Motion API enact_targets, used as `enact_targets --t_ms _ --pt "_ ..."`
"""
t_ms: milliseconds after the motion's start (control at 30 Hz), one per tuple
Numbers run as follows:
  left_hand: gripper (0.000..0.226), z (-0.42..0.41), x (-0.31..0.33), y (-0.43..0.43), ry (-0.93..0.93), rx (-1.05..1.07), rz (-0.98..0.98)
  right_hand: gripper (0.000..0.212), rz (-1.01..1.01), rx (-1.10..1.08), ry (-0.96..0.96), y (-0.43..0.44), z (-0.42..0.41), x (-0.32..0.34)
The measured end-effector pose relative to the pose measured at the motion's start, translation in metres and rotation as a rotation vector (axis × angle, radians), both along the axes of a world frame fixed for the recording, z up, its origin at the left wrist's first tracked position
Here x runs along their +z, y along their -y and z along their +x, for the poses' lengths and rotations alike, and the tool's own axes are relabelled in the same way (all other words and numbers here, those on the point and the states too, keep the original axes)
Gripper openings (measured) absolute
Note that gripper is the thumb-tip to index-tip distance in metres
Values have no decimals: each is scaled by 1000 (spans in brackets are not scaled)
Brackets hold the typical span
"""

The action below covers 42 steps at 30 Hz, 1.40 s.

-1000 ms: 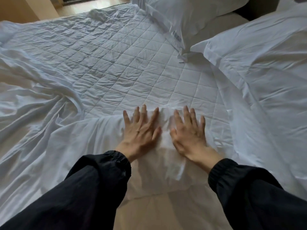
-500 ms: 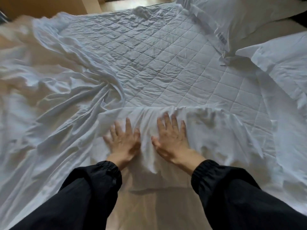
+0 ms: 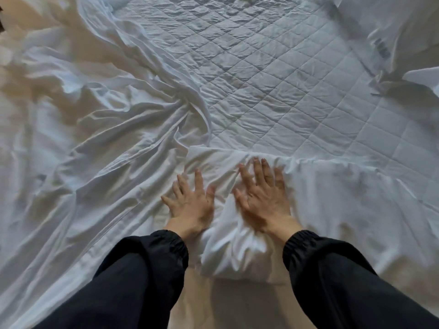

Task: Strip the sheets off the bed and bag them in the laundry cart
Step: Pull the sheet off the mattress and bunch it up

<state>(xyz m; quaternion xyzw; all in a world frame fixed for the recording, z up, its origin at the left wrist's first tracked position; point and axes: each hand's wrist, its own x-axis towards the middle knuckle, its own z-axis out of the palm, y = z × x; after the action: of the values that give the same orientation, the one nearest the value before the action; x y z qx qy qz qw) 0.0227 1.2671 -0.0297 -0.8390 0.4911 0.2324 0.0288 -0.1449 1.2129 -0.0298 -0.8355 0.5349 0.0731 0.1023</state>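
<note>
Sheet [image 3: 107, 143] dragged closer to 6 o'clock; more quilted pad [image 3: 273, 79] bare at 12. Left hand [image 3: 190, 205], right hand [image 3: 263, 200]: grip apart, pressed flat on sheet. Stripping progressing.

Quilted mattress pad [image 3: 273, 74]; pillow [image 3: 401, 22] far right; soft light.

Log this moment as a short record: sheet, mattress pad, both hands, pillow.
sheet: rumpled, pulled back toward the near edge and left side
mattress pad: quilted, bare across the far half
left hand: flat, palm down, pressing the sheet
right hand: flat, palm down, pressing the sheet beside it
pillow: far right corner of the bed
</note>
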Motion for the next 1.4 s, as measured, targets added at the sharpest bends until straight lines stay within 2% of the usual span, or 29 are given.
enact_targets --t_ms 67,133,233,367,433,600,667,733,833,933,1033,1133,1267,1400 --pt "73 -1 4 -2 -2 26 -106 67 -44 -106 78 -4 -1 -6" --pt "72 4 12 -1 -101 131 -224 68 -84 -164 126 -7 -1 -7" --pt "46 18 30 12 -157 251 -404 70 -129 -151 135 -7 -4 -5" --pt "25 23 42 20 -122 217 -549 62 -177 -139 96 -9 -11 7" --pt "24 25 37 16 -122 246 -542 61 -224 -128 37 -10 -19 9" --pt "22 29 30 7 -173 264 -485 65 -178 -99 -38 -6 -25 9" --pt "25 25 32 -2 -209 303 -488 72 -130 -157 24 -13 -16 19" --pt "43 20 33 -19 -248 374 -458 71 -69 -231 149 -30 -7 27" --pt "53 17 26 -57 -245 418 -420 78 1 -222 246 -70 7 32" --pt "40 11 22 -89 -282 359 -428 75 -91 -189 207 -97 19 28" --pt "25 7 27 -92 -313 293 -500 79 -65 -127 140 -104 22 26" --pt "22 28 37 -85 -268 275 -588 85 -105 -96 60 -105 20 31" --pt "26 71 60 -78 -126 155 -615 69 -175 -38 42 -103 14 32" --pt "29 68 51 -81 -250 123 -539 74 -53 -87 130 -107 6 45"
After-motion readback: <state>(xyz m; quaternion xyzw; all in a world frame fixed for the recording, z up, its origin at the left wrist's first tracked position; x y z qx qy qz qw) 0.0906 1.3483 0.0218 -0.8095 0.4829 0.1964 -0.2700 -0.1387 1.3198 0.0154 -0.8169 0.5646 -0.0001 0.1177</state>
